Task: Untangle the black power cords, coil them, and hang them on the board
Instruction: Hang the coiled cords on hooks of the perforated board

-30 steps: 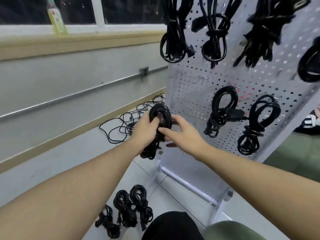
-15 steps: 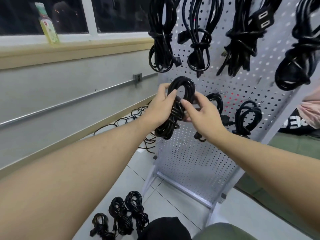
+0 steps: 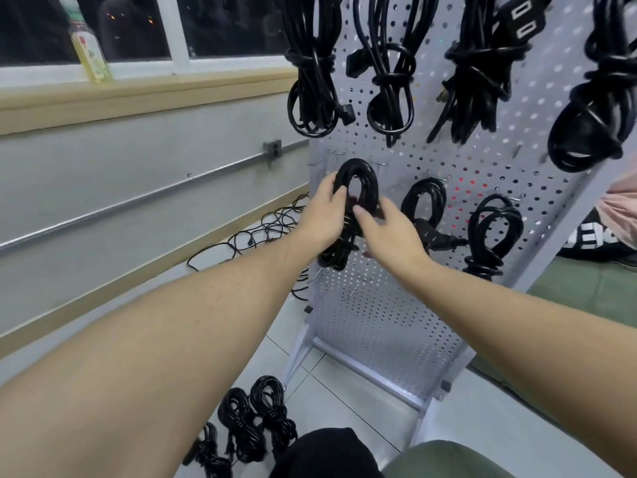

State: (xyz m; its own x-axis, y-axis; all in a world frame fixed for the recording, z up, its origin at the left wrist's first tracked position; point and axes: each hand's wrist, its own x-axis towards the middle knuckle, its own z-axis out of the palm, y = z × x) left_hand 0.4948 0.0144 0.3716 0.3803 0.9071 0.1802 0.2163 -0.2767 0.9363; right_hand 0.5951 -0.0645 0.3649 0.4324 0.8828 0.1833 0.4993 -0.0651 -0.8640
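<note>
White pegboard on its stand fills the right half of the frame, tilted, feet on the tiled floor. Four coiled cords hang along its top row; two more coiled cords hang in the middle row, right of centre.

Your two forearms run in from the lower corners and meet at mid-frame, against the left part of the board's middle row. Between them: the coiled black power cord, upright, top loop just under a small metal hook, lower loops hanging below your hands. Whether the loop is on any hook, cannot tell.

Your left hand wraps the cord's waist from the left, fingers curled over the loop's left strand. Your right hand comes in from the right, thumb against the wrapped middle; its other fingers sit behind the cord, so the grip there is unclear.

Loose tangled cords lie on the floor by the wall, mid-left. Three coiled bundles lie bottom centre. Bottle on the windowsill, upper left.
</note>
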